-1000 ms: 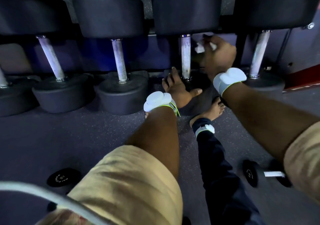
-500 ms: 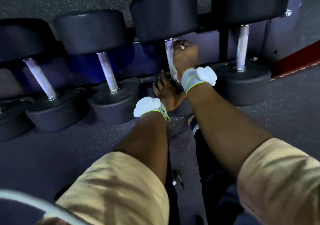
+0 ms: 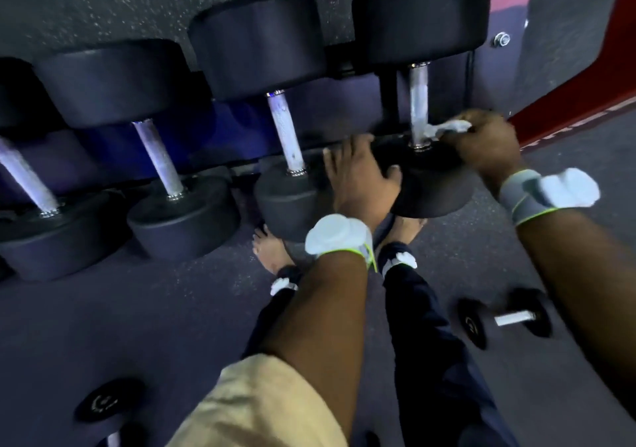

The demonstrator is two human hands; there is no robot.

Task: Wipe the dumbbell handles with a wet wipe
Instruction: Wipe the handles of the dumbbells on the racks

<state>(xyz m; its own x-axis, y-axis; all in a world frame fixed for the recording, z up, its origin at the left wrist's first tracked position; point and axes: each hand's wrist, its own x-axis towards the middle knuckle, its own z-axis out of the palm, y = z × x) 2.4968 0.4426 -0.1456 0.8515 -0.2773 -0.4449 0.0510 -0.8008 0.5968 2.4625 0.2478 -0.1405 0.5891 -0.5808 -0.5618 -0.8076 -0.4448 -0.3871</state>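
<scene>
Several black dumbbells lean in a row on a low rack, each with a bright metal handle. My right hand (image 3: 481, 142) pinches a crumpled white wet wipe (image 3: 445, 128) against the base of the rightmost dumbbell's handle (image 3: 419, 102). My left hand (image 3: 359, 176) lies flat, fingers straight, on the near weight head (image 3: 433, 188) of that same dumbbell, thumb spread toward the handle. The neighbouring handle (image 3: 285, 133) to the left shows wet drops.
A small dumbbell (image 3: 509, 317) lies on the speckled floor at the right, another small one (image 3: 103, 405) at the lower left. My bare feet (image 3: 272, 250) stand just before the rack. A red frame (image 3: 578, 102) borders the right side.
My right hand with the wipe has left the third handle and now sits at the rightmost handle's base. My left hand has shifted right onto that dumbbell's near head. The view has swung.
</scene>
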